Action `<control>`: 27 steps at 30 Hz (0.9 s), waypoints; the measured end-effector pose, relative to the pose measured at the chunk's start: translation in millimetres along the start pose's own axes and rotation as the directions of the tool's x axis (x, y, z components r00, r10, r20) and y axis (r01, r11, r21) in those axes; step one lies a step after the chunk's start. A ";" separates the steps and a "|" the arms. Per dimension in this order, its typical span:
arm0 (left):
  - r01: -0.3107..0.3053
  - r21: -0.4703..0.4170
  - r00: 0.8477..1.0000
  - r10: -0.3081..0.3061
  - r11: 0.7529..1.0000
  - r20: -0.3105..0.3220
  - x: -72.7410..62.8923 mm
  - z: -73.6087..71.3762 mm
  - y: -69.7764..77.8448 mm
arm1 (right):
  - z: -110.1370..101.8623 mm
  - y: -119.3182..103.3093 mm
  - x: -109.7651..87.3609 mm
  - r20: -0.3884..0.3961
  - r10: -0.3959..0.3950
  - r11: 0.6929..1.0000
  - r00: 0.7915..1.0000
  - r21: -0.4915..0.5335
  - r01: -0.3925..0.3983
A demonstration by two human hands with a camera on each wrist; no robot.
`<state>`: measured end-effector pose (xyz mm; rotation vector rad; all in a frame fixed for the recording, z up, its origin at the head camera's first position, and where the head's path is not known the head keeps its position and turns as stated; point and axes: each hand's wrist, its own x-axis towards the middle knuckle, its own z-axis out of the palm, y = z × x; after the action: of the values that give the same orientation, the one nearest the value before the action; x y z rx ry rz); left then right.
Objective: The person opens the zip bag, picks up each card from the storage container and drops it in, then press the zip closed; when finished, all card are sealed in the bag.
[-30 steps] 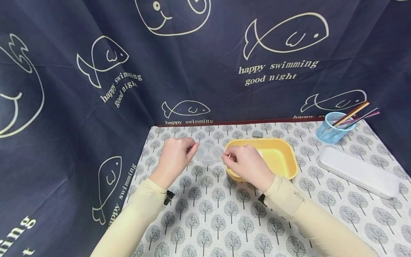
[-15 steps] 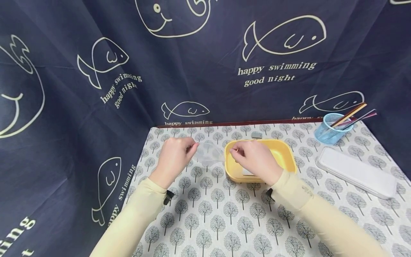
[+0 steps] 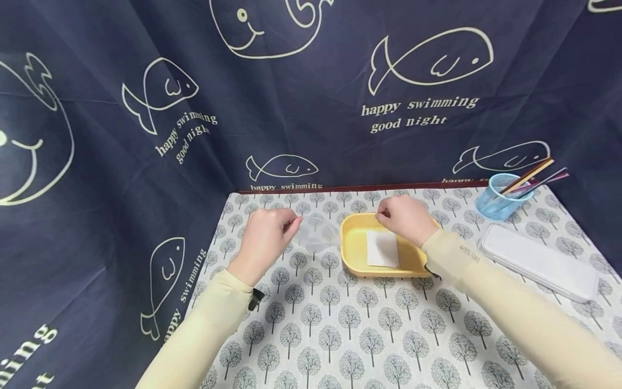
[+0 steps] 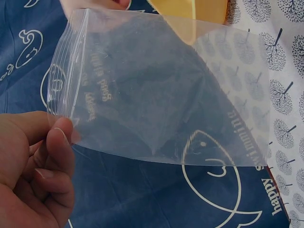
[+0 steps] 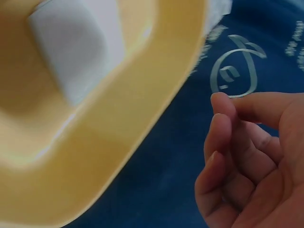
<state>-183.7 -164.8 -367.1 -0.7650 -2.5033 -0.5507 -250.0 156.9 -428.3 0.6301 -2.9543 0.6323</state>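
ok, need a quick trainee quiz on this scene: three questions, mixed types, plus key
1. Which hand pinches the clear zip bag by a corner?
2. True or false: the flat white piece lies inside the yellow tray.
3. In the head view, where is the long white case?
a) inside the yellow tray
b) to the right of the yellow tray
c) under the clear zip bag

Key: 1. the left hand; 2. true; 3. b

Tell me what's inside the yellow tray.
A white card-like rectangle lies flat in the yellow tray. What's beneath it is covered, and the right hand and sleeve hide much of the tray's right end in the head view.
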 end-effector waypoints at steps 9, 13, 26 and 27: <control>0.009 0.011 1.000 -0.009 1.000 0.013 -0.9 1.7 -0.4 | 14.5 31.4 6.5 0.119 -0.019 0.990 0.993 -0.133 0.035; 0.007 0.024 1.000 -0.007 1.000 0.020 -1.6 2.0 -1.0 | 24.1 38.5 8.7 0.203 -0.019 0.982 0.979 -0.181 0.057; 0.015 0.022 0.999 -0.015 1.000 0.028 -5.0 2.7 0.5 | 39.2 41.7 7.8 0.375 0.098 0.976 0.922 -0.218 -0.015; 0.017 0.022 0.999 -0.018 1.000 0.031 -5.1 2.9 1.0 | 39.8 41.1 7.0 0.379 0.105 0.976 0.919 -0.217 -0.022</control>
<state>-180.2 -164.8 -372.0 -0.7498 -2.5421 -0.5208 -271.7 172.5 -479.4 0.7141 -3.3569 0.2079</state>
